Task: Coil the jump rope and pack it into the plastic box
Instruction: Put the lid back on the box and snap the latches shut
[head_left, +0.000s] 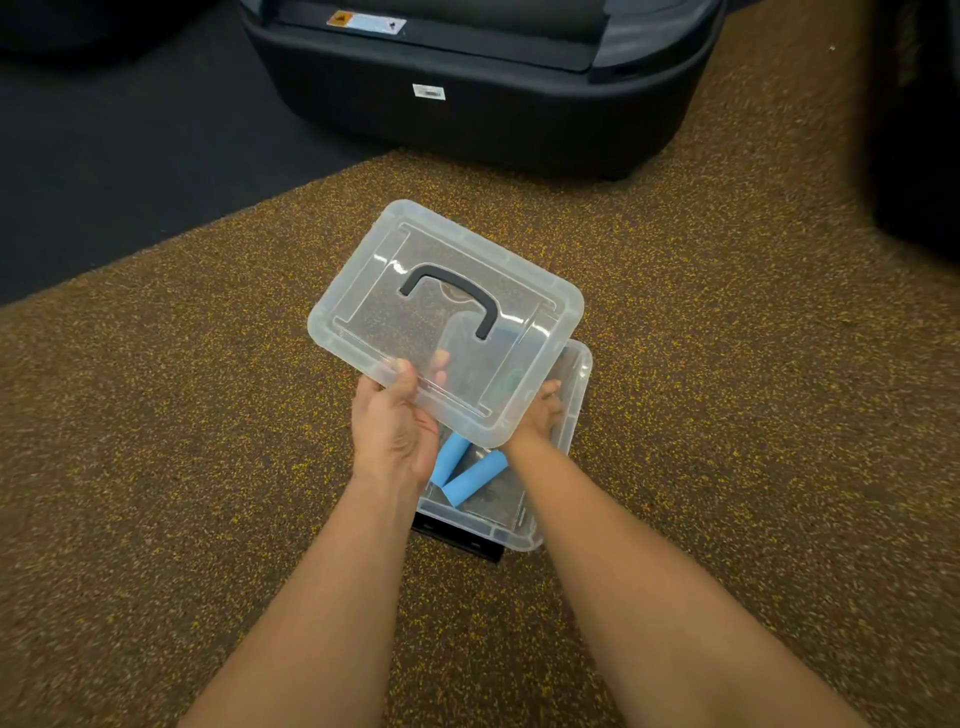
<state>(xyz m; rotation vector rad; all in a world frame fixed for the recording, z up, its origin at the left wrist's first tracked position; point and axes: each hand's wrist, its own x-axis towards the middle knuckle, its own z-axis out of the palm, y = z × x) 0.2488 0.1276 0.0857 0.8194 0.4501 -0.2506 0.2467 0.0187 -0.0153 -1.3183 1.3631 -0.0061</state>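
A clear plastic box (524, 535) stands on the speckled brown floor in the middle of the head view. Two blue jump rope handles (470, 475) lie inside it, side by side; the rope itself is mostly hidden. A clear lid (363, 291) with a black handle (451, 293) hovers tilted over the box's far half. My left hand (395, 421) grips the lid's near left edge, thumb on top. My right hand (540, 410) is under the lid's near right corner, at the box rim, fingers partly hidden.
A large black machine base (467, 114) stands just beyond the box. Black matting (104, 156) covers the floor at far left. A dark object (919, 130) rises at the right edge. A black latch (457, 540) sits at the box's near side.
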